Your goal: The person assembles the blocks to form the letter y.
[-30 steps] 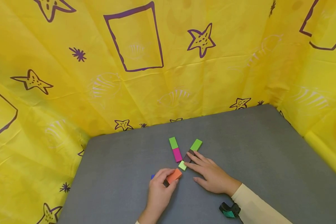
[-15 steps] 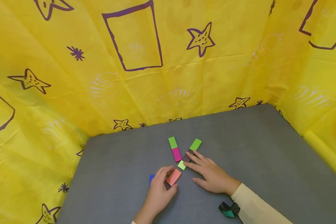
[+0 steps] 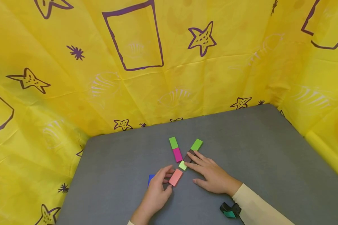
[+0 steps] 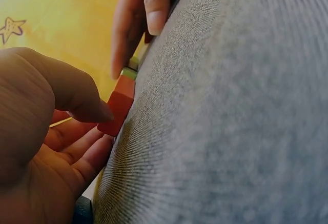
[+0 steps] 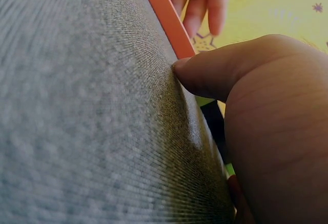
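Observation:
In the head view my left hand (image 3: 156, 190) is at the lower left end of an orange-pink block (image 3: 176, 177) lying flat on the table. Its thumb touches the block's near end in the left wrist view, and the fingers are loosely bent beside it. My right hand (image 3: 214, 178) rests with extended fingertips on a dark brown block (image 3: 188, 158) and at the edge of a small light green block (image 3: 182, 165). That small block lies between the brown and orange-pink ones. A green block (image 3: 197, 144) continues the slanted line beyond the brown one.
A magenta block (image 3: 177, 155) and another green block (image 3: 173, 142) form a second line to the left. A blue block (image 3: 150, 179) is partly hidden behind my left hand. Yellow patterned cloth (image 3: 140, 93) borders the grey tabletop (image 3: 242, 140).
My left hand has slid left from around the orange-pink block, loosening its hold. That block now lies flat, in line with the light green one. The right hand has stayed put.

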`<action>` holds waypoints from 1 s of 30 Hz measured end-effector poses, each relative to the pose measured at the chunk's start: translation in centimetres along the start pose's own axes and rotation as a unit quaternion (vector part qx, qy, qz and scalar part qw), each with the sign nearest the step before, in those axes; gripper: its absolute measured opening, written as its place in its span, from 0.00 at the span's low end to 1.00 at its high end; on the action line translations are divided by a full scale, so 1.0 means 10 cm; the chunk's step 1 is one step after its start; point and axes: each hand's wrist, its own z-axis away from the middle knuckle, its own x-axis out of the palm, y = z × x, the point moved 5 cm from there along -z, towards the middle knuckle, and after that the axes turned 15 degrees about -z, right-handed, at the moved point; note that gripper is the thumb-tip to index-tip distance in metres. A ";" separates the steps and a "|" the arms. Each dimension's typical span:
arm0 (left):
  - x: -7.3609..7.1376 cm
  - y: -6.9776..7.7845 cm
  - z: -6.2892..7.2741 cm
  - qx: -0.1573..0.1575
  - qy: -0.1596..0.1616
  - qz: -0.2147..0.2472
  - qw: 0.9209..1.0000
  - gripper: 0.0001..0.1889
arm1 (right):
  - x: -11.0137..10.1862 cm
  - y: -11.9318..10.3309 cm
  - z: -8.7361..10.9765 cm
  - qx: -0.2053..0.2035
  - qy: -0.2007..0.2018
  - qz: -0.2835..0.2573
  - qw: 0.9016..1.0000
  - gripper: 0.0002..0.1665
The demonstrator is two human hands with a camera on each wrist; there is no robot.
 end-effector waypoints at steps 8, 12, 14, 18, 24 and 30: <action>0.01 0.01 0.00 0.004 0.007 0.006 1.000 0.36 | -0.01 -0.01 -0.01 0.003 -0.001 0.002 1.000 0.41; 0.00 0.02 0.00 0.001 0.007 0.009 1.000 0.36 | -0.01 -0.02 -0.01 0.004 0.000 0.001 1.000 0.41; 0.00 0.02 0.00 -0.002 0.006 0.009 1.000 0.36 | -0.01 -0.02 -0.01 0.004 0.000 0.001 1.000 0.41; 0.00 0.01 0.00 -0.005 0.008 0.008 1.000 0.35 | -0.01 -0.02 -0.01 0.004 0.000 0.002 1.000 0.40; 0.00 0.02 0.00 -0.009 0.007 0.004 1.000 0.34 | -0.01 -0.02 -0.01 0.006 0.000 0.004 1.000 0.40; 0.00 0.02 0.00 -0.013 0.009 0.004 1.000 0.33 | 0.00 -0.02 -0.01 0.005 0.001 0.007 1.000 0.40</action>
